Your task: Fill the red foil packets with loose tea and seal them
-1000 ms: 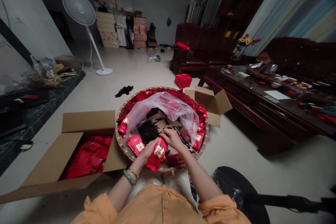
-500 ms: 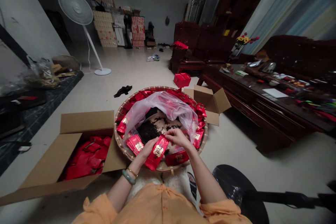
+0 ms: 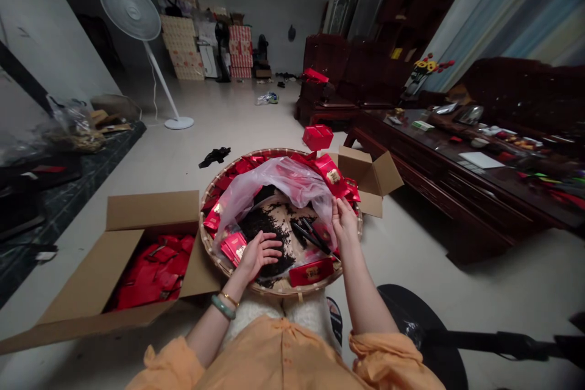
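My left hand [image 3: 259,253] is open, palm up and fingers apart, over the dark, leafy loose tea [image 3: 262,225] in a clear plastic bag [image 3: 292,177]. The bag lies in a round woven basket [image 3: 208,256]. At the basket's right side, my right hand [image 3: 346,220] has its fingers bent together at the lower end of a red packet [image 3: 333,175] with a gold label. Inside the bag lies a black two-armed tool [image 3: 314,236]. Another red packet [image 3: 312,272] rests at the near rim, and a small stack of red packets [image 3: 234,247] sits beside my left hand.
An open carton [image 3: 125,213] full of red packets [image 3: 158,271] stands left of the basket. A smaller open carton [image 3: 370,170] is behind it at right, near a long dark wooden table [image 3: 411,177]. A black round base [image 3: 425,341] stands at lower right; a white fan [image 3: 179,123] farther off.
The red packet has gone from between both hands to the basket's right far side, with my right hand. My left hand has let go and opened. The black tool has come into sight.
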`<state>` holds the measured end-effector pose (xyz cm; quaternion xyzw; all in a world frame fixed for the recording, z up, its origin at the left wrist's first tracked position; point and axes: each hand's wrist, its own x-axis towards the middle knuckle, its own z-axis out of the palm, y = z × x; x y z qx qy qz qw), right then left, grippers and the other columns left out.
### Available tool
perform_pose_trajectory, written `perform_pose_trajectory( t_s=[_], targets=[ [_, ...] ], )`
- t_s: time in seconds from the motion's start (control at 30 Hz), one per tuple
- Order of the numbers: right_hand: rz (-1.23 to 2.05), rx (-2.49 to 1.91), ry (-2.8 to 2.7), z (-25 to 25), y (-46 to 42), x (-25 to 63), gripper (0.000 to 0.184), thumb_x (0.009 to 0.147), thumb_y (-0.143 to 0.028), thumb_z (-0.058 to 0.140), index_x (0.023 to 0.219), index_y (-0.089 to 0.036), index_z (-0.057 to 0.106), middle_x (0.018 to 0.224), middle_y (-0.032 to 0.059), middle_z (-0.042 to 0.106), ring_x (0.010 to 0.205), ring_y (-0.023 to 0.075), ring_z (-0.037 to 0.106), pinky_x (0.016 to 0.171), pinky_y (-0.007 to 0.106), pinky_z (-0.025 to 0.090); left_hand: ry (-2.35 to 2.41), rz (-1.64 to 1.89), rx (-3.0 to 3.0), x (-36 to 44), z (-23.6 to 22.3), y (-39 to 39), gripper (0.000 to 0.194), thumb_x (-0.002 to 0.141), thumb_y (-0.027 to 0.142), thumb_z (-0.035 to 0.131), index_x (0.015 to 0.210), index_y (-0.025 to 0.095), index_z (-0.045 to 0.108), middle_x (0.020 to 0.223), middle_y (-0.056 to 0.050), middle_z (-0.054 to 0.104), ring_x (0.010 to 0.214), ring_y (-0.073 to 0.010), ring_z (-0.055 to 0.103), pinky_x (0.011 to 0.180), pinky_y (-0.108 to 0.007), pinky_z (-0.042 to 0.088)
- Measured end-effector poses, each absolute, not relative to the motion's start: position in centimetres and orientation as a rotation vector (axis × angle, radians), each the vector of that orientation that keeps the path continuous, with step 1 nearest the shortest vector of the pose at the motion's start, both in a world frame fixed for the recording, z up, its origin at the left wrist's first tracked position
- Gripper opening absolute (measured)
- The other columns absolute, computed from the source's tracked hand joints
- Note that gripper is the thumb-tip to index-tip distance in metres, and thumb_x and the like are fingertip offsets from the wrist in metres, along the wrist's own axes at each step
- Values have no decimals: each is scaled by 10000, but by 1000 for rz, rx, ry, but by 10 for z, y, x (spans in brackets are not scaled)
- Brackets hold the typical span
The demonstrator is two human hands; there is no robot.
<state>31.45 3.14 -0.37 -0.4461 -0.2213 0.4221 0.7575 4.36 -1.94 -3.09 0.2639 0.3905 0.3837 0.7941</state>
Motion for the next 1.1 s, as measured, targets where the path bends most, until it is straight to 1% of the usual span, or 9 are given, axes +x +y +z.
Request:
perform_pose_trajectory(
  t_s=[0.17,0.27,0.33,0.4,0.47,0.57,0.73,0.83,1.1],
  targets=[
    [905,-874,-440,2,37,311,260,668,-202,673,915,-168,598,949,50,667,947,146,630,852,249,530,1068,901,772,35,-45,-14,304,876,374,416,996,130,553,893,-121,678,643,-148,651,531,-248,518],
    [947,-928,-445,-5,31,295,288,608,-204,718,875,-168,616,789,5,672,722,113,643,685,211,551,1435,929,1229,24,-56,-6,212,836,282,450,929,143,580,892,-98,671,704,-164,638,565,-272,522],
    [1005,-1008,-494,-16,24,279,303,559,-212,745,833,-154,628,622,-33,624,533,89,582,527,190,513,1511,949,1328,16,-60,-1,145,766,203,525,879,150,599,918,-89,652,832,-196,618,719,-335,518],
    [1127,-1197,-719,-32,17,262,285,596,-284,716,835,-147,643,589,-37,606,472,82,534,459,189,463,1582,933,1491,9,-62,2,153,731,155,552,871,154,612,937,-86,635,933,-222,579,878,-402,448],
    [1130,-1388,-1000,-47,9,247,235,653,-324,658,801,-142,658,650,-6,638,534,104,558,493,207,461,1693,848,1769,2,-62,3,182,747,151,539,911,156,618,983,-93,616,1009,-241,534,971,-441,359],
    [1009,-1650,-1488,-61,-1,236,158,701,-273,601,770,-154,678,719,21,672,662,132,601,611,225,461,1888,575,2061,-8,-58,2,285,759,219,559,1037,171,601,1130,-120,547,1111,-294,453,980,-467,316],
    [973,-1835,-2189,-56,-17,236,234,605,-270,709,828,-199,711,775,38,697,718,180,628,623,238,421,1994,150,2062,-17,-53,0,550,684,307,645,1206,199,510,1243,-145,449,1161,-359,384,930,-468,328],
    [888,-1909,-2348,-49,-24,233,264,565,-255,739,827,-226,724,824,53,707,783,213,635,632,246,409,1963,110,2076,-18,-58,0,541,702,264,609,1227,199,495,1228,-145,454,1144,-352,398,922,-452,332],
    [908,-1888,-2317,-51,-29,222,177,719,-270,643,873,-208,706,863,59,703,823,194,635,681,244,417,1950,303,2105,-23,-74,3,518,680,33,504,1178,174,519,1141,-127,518,1147,-276,421,958,-401,329]
  ],
)
